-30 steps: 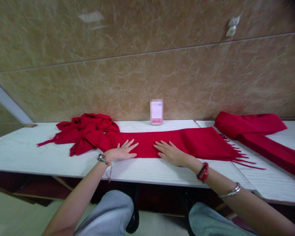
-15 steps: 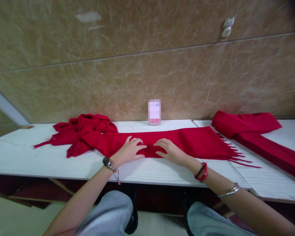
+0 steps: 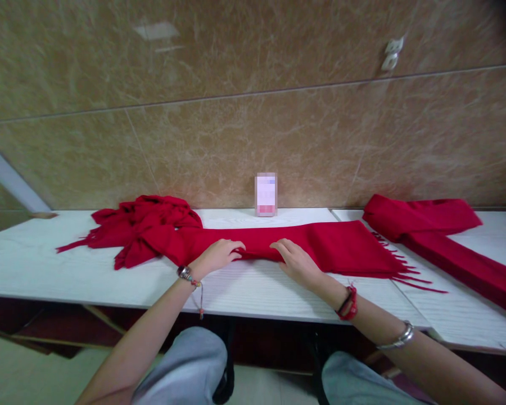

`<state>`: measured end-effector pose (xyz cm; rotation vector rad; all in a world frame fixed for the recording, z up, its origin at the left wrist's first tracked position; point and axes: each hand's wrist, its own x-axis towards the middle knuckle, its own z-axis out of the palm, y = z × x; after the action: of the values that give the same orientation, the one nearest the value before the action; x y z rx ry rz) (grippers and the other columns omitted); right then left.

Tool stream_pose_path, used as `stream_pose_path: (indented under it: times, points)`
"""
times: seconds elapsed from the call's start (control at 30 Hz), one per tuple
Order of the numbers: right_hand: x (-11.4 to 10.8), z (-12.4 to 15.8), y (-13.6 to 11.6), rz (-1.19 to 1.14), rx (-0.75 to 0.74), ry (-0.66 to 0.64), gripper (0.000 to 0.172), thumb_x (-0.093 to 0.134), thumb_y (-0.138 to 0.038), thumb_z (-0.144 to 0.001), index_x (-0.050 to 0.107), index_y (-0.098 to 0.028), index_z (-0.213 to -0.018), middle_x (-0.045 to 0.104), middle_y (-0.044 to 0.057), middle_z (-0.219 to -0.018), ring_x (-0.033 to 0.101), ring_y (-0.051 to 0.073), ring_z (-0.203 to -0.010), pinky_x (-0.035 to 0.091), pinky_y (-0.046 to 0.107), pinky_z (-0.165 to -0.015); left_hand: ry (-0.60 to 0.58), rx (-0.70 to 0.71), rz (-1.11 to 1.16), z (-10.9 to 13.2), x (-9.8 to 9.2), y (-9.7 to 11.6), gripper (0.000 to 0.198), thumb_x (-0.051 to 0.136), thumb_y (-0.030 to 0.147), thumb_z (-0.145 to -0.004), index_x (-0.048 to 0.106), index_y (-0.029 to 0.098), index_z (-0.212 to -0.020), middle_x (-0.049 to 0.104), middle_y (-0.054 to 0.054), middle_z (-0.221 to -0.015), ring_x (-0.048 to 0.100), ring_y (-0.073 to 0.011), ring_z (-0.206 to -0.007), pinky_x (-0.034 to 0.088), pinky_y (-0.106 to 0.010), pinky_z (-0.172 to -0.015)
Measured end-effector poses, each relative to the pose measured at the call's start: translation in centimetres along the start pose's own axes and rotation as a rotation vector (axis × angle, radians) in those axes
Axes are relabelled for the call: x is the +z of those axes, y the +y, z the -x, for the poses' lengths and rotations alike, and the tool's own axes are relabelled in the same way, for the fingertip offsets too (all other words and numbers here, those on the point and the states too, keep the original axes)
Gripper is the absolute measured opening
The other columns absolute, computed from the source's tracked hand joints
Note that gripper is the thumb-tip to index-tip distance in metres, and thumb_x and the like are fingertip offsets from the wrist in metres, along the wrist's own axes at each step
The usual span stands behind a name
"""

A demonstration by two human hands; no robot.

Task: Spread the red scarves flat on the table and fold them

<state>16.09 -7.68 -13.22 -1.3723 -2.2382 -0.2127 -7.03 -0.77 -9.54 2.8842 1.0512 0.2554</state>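
A long red fringed scarf (image 3: 341, 244) lies across the white table (image 3: 46, 264). Its left end is bunched in a heap (image 3: 145, 225); its right end lies flat with the fringe out. My left hand (image 3: 219, 253) and my right hand (image 3: 293, 259) are side by side at the scarf's near edge in the middle. Both have fingers curled over that edge, gripping the cloth, which is lifted and folded back a little between them.
A second red scarf (image 3: 447, 242) lies on the adjoining white table at the right. A small pink card (image 3: 266, 194) stands against the brown marble wall behind the scarf. My knees show below the table edge.
My hands were lying flat and spread on the scarf. They have since curled over its near edge, gripped it and pushed it back toward the wall.
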Motion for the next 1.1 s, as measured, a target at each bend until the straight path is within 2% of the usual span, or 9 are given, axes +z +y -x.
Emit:
stream_pose_path:
  times: [0.17,0.27,0.37,0.5,0.63,0.77,0.97,1.1]
  points:
    - [-0.2,0.0,0.5,-0.091,0.120,-0.058,0.013,0.047,-0.013,-0.081,0.058,-0.016,-0.087,0.060,0.006,-0.085,0.056,0.016,-0.081,0.043,0.025,-0.073,0.042,-0.021,-0.021,0.1,0.1,0.3,0.012,0.048,0.017,-0.083,0.055,0.019,-0.093,0.062,-0.001,-0.085,0.057,-0.0148,-0.078,0.041,-0.023,-0.070]
    - [0.1,-0.2,1.0,-0.135,0.156,-0.070,0.012,0.048,-0.018,-0.083,0.059,-0.017,-0.083,0.061,0.005,-0.081,0.057,0.015,-0.078,0.042,0.023,-0.071,0.077,0.042,-0.073,0.0,0.0,0.8,0.008,0.049,0.018,-0.083,0.055,0.017,-0.088,0.059,-0.003,-0.090,0.055,-0.0149,-0.083,0.040,-0.024,-0.074]
    - [0.3,-0.3,1.4,-0.148,0.164,-0.058,0.011,0.049,-0.018,-0.083,0.060,-0.016,-0.081,0.062,0.005,-0.080,0.057,0.015,-0.078,0.042,0.023,-0.070,0.061,0.074,-0.110,-0.1,-0.2,0.9,0.010,0.049,0.018,-0.084,0.057,0.016,-0.088,0.059,-0.004,-0.090,0.054,-0.0153,-0.086,0.040,-0.024,-0.077]
    - [-0.3,-0.1,1.3,-0.150,0.110,-0.035,0.011,0.049,-0.016,-0.083,0.060,-0.016,-0.082,0.061,0.005,-0.080,0.056,0.014,-0.076,0.041,0.022,-0.068,0.007,0.105,-0.146,0.0,-0.7,0.8,0.013,0.048,0.019,-0.085,0.060,0.015,-0.090,0.060,-0.004,-0.090,0.055,-0.0154,-0.086,0.040,-0.024,-0.079]
    - [-1.2,0.9,1.0,-0.005,-0.061,-0.021,0.015,0.047,-0.012,-0.083,0.061,-0.016,-0.080,0.059,0.005,-0.080,0.053,0.015,-0.076,0.039,0.026,-0.069,-0.049,0.163,-0.201,0.5,-0.8,1.3,0.015,0.047,0.021,-0.085,0.060,0.017,-0.093,0.060,-0.004,-0.091,0.055,-0.0152,-0.086,0.041,-0.024,-0.077]
    - [-1.5,1.8,0.9,0.130,-0.212,-0.097,0.018,0.045,-0.013,-0.084,0.061,-0.016,-0.078,0.058,0.005,-0.076,0.051,0.015,-0.072,0.038,0.026,-0.067,-0.108,0.227,-0.252,0.9,-0.9,2.4,0.023,0.045,0.018,-0.085,0.057,0.023,-0.103,0.059,-0.003,-0.098,0.055,-0.0148,-0.090,0.042,-0.023,-0.076]
    - [-1.7,1.9,1.0,0.154,-0.193,-0.211,0.021,0.041,-0.010,-0.086,0.061,-0.014,-0.093,0.060,0.006,-0.082,0.053,0.015,-0.075,0.040,0.024,-0.066,-0.199,0.150,-0.397,1.1,-1.4,3.6,0.039,0.041,0.010,-0.083,0.052,0.028,-0.116,0.060,-0.004,-0.097,0.058,-0.0164,-0.085,0.043,-0.023,-0.068]
    - [-2.0,1.7,1.0,0.148,-0.143,-0.256,0.023,0.041,-0.008,-0.085,0.060,-0.014,-0.099,0.062,0.007,-0.086,0.054,0.015,-0.078,0.040,0.023,-0.068,-0.197,0.099,-0.432,1.2,-0.9,3.8,0.051,0.039,0.003,-0.079,0.045,0.027,-0.124,0.058,-0.008,-0.101,0.058,-0.0177,-0.089,0.044,-0.024,-0.069]
